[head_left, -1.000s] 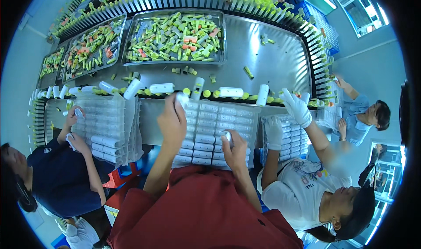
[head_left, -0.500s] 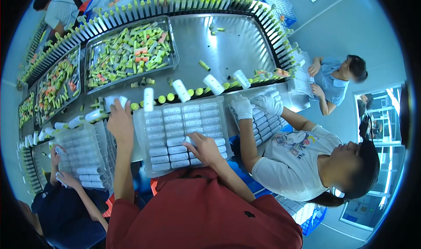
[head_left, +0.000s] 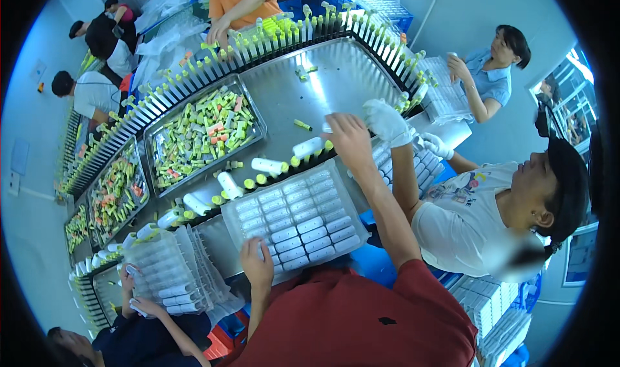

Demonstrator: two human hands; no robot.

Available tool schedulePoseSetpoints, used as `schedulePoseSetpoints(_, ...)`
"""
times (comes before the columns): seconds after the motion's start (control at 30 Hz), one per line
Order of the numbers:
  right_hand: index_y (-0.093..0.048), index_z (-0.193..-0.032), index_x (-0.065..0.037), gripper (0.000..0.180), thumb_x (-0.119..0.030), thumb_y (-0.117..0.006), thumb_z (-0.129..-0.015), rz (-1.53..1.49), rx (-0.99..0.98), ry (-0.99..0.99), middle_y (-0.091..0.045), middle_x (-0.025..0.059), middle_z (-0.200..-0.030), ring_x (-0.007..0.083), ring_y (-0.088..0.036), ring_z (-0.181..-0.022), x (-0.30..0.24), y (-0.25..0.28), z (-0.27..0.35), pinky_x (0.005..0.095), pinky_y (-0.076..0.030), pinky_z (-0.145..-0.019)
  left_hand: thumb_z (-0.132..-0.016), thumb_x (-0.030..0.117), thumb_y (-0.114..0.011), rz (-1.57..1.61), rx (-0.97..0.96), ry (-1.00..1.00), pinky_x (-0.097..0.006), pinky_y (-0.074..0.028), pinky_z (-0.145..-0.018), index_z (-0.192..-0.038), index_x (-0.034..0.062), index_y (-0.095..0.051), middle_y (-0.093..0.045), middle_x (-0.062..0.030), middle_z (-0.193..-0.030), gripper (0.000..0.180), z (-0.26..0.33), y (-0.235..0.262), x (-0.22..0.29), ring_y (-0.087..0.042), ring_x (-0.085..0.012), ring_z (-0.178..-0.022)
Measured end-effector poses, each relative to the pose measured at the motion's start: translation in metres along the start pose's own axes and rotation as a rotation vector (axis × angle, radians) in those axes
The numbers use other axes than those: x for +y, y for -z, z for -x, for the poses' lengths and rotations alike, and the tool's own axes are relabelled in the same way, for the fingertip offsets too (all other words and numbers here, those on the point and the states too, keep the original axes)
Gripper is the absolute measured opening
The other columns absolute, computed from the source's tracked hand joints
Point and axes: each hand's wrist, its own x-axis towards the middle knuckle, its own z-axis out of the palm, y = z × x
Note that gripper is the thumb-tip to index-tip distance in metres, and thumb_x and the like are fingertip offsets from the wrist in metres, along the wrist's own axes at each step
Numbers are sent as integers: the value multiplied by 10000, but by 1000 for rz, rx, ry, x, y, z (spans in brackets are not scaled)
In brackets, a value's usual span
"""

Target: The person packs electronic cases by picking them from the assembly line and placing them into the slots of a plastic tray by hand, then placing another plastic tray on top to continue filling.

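Note:
A clear plastic blister tray (head_left: pixel 232 213) lies in front of me, its near rows filled with white rounded casings (head_left: pixel 309 225). The cells farther up look paler and translucent. My left hand (head_left: pixel 256 270) is at the tray's near left corner, fingers closed round a white casing (head_left: pixel 261 249). Stretched out to the far right, my right hand (head_left: pixel 349 137) pinches another white casing (head_left: pixel 327 126), partly hidden by its fingers, over the table's near rack edge. Just left of it, a white casing (head_left: pixel 307 148) stands tilted on the row of lime-green posts (head_left: pixel 261 179).
A metal tray (head_left: pixel 259 123) of lime-green and orange pieces stands on the steel table (head_left: pixel 284 95). Black racks with upright lime-tipped sticks (head_left: pixel 284 37) border it. A co-worker's gloved hand (head_left: pixel 389 123) is close to my right hand. Another worker's stacked trays (head_left: pixel 169 267) stand at left.
My left hand has come back from the rack to the tray. My right hand has gone from the tray out to the rack. The view has turned, and the co-worker's gloved hand is raised.

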Motion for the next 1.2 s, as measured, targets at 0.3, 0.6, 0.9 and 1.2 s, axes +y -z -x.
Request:
schedulePoseSetpoints(0.3,-772,-921,-149,264,-403,-735,-981,272,-463,36,-764,45,-831,248,-792,-831,-34,-76,-9,404,-618,-670,-822,126,-889,11,-112,7,-474,-577,-916,-1097,50,-744,-722,-170,-1244,319,5,13,-9,-708,-407,-1114)
schedulePoseSetpoints(0.6,-565,-1138,-40,346,-322,-717,-1006,165,-264,-300,-633,90,-961,268,-726,-712,-106,-117,23,389,-616,-595,-831,153,-874,-67,-251,-35,-526,-488,-1088,-1086,59,-750,-637,-178,-1415,298,9,15,-3,-569,-432,-1357)
schedulePoseSetpoints(0.9,-700,-1104,5,289,-257,-726,-984,-441,-516,-382,-731,203,-1015,424,-728,-893,-156,-17,127,530,-590,-791,-1193,283,-411,799,-261,407,-327,-541,-618,-1388,46,-480,-681,-142,-988,315,-40,16,21,-621,-138,-709)
schedulePoseSetpoints(1.2,-747,-1050,-42,142,-102,-741,-921,-465,-435,-325,-789,124,-1163,352,-755,-1079,-141,18,213,446,-600,-932,-1079,334,-631,135,52,31,-552,-538,-615,-1191,16,-640,-715,-236,-771,338,-175,-49,82,-705,-466,-680)
